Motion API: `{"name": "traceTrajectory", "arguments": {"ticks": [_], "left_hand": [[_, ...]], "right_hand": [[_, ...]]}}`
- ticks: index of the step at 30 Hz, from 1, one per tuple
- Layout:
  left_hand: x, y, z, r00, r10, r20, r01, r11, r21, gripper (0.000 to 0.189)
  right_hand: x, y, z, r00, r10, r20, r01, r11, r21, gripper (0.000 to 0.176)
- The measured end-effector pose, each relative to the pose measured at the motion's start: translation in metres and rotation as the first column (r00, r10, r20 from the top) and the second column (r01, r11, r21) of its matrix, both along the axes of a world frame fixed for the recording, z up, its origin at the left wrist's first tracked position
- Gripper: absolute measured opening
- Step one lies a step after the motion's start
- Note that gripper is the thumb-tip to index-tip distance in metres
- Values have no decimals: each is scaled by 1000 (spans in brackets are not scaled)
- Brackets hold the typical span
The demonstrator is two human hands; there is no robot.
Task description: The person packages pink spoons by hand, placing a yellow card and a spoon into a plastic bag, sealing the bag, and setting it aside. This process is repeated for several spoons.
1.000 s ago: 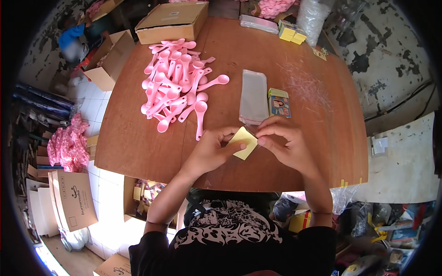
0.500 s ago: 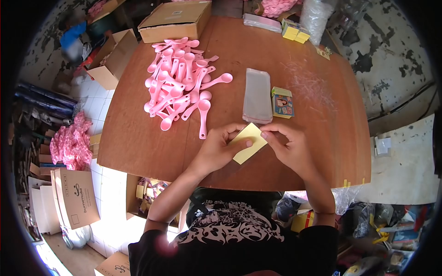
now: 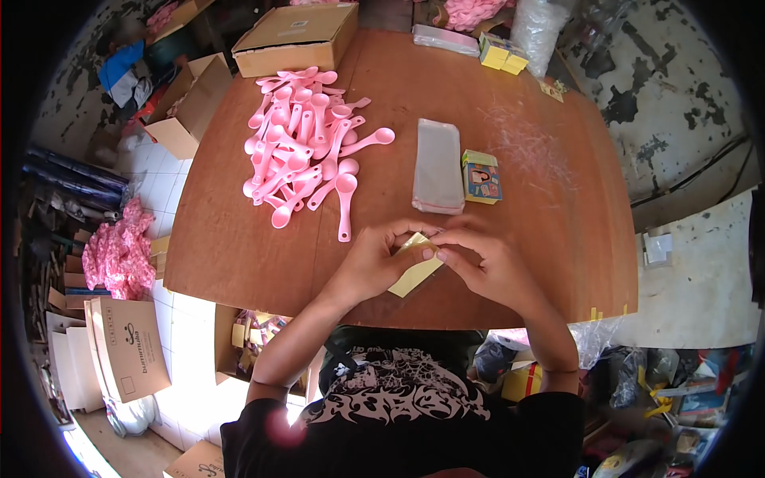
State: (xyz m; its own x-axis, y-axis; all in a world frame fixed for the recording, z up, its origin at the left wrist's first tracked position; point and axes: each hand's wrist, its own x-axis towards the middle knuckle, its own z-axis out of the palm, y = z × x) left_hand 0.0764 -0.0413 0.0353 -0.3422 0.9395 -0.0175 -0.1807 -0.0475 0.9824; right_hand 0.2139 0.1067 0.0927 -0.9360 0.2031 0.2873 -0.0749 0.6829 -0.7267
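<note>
Near the table's front edge, my left hand (image 3: 368,259) is closed on a yellow card (image 3: 413,275) in a clear plastic sleeve, its thumb lying over the card. My right hand (image 3: 486,259) pinches the upper right edge of the same sleeve, thumb and fingertips close to the left ones. Just beyond the hands lies a stack of clear plastic bags (image 3: 438,166). To its right sits a small stack of printed cards (image 3: 483,178). A heap of pink spoons (image 3: 299,143) covers the left part of the table.
A closed cardboard box (image 3: 295,40) stands at the table's back left. Yellow card stacks (image 3: 502,54) and another bag pack (image 3: 446,39) lie at the back. Thin plastic strips (image 3: 530,147) are scattered at the right. Open cartons stand left of and below the table (image 3: 382,88).
My right hand has moved left over the card's upper corner, closer to my left thumb. The card sits slightly lower and more of it is covered. The camera view has shifted slightly.
</note>
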Motion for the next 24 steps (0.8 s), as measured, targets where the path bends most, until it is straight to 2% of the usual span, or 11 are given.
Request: {"name": "traceTrajectory", "arguments": {"ticks": [2,5,7,9,11,12,14,18,20,23,24], "left_hand": [[0,0,-2,1000,-6,-20,6,1000,16,30],[-1,0,-4,997,13,-80,-9,998,55,30],[-1,-3,2,996,14,-86,-18,999,-45,30],[-1,-5,6,991,18,-129,-21,1000,-22,31],[0,-7,8,984,25,-174,-25,1000,5,31],[1,-8,9,972,41,-230,-31,998,48,31],[3,-10,11,957,63,-285,-38,995,91,30],[5,-17,19,937,88,-338,-50,991,121,26],[4,-21,18,927,109,-359,-66,989,131,25],[4,-31,17,898,184,-399,-98,969,225,32],[4,-36,21,847,274,-456,-205,959,195,38]], "right_hand": [[1,0,2,999,21,41,-22,999,40,20],[2,-1,3,998,47,29,-47,999,4,22],[2,-1,4,997,64,34,-65,998,24,23],[1,0,3,996,83,39,-84,995,44,24],[0,3,-3,990,130,55,-124,987,-100,24],[1,3,-1,990,133,55,-127,987,-99,24],[2,3,6,926,212,312,-149,966,-213,22],[-6,-4,13,903,230,363,-149,960,-238,20],[-14,-3,15,870,258,420,-346,927,146,20],[-24,-6,0,909,258,327,-294,953,67,18],[-30,-9,-5,908,262,328,-299,952,67,18]]}}
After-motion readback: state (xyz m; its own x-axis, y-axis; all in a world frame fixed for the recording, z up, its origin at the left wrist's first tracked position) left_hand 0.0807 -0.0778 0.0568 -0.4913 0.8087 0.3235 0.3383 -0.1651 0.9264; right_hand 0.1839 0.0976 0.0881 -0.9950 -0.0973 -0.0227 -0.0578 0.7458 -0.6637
